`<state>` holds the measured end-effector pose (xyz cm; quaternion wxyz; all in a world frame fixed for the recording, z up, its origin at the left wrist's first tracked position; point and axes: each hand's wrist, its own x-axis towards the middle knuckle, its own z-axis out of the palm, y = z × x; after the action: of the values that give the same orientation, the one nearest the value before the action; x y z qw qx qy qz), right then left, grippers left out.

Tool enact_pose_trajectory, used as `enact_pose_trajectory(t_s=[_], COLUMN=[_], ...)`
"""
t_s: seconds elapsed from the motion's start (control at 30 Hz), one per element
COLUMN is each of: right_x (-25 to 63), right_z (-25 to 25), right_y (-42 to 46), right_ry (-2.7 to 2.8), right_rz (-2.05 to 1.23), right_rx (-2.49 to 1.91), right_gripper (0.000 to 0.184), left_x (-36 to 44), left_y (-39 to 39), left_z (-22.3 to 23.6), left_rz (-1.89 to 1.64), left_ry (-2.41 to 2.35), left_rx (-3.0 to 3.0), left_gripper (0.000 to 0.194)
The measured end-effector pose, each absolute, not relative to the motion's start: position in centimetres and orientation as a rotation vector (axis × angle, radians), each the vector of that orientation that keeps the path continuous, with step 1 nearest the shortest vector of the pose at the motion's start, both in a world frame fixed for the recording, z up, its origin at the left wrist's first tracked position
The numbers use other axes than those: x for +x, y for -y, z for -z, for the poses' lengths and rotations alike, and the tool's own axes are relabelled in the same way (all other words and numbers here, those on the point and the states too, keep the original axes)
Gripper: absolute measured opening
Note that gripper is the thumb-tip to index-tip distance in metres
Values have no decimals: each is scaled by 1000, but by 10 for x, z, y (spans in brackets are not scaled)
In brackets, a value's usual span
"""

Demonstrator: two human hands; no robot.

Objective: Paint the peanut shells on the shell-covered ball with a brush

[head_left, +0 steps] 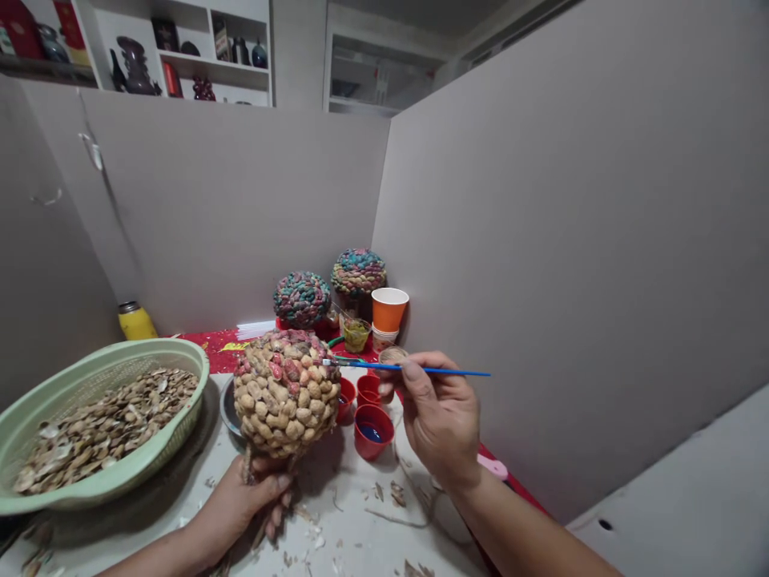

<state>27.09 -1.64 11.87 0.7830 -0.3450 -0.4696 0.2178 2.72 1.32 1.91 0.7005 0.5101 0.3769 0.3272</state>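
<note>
My left hand [243,503] is closed round the stick under a ball covered with peanut shells [285,393], holding it upright above the table. A few shells near its top are painted pink-red. My right hand [437,417] pinches a thin blue paintbrush [420,369], whose tip touches the upper right of the ball. Small red cups of paint [372,431] stand just behind and between my hands.
A pale green basket [144,469] of loose shells sits at the left. Two fully painted shell balls [302,298] [359,271], an orange paper cup [389,310] and a glass of greenish liquid [356,334] stand at the back. A yellow bottle [135,320] is far left. Grey partition walls enclose the table.
</note>
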Motion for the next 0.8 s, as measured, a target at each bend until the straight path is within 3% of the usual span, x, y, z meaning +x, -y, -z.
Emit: enact_pose_trajectory(t_s=[0.53,0.8], right_x=[277,275], right_z=[-103,-104], right_y=[23,31], right_ry=[1189,1353], right_rz=[-225,159], right_rx=[-844,-835], right_gripper=[15,8], left_x=[25,24], left_y=[-13,-11], left_z=[-13,-15], left_rz=[-731,-678], left_ry=[-800,-778], left_rx=[1134,1073], left_gripper=[50,47])
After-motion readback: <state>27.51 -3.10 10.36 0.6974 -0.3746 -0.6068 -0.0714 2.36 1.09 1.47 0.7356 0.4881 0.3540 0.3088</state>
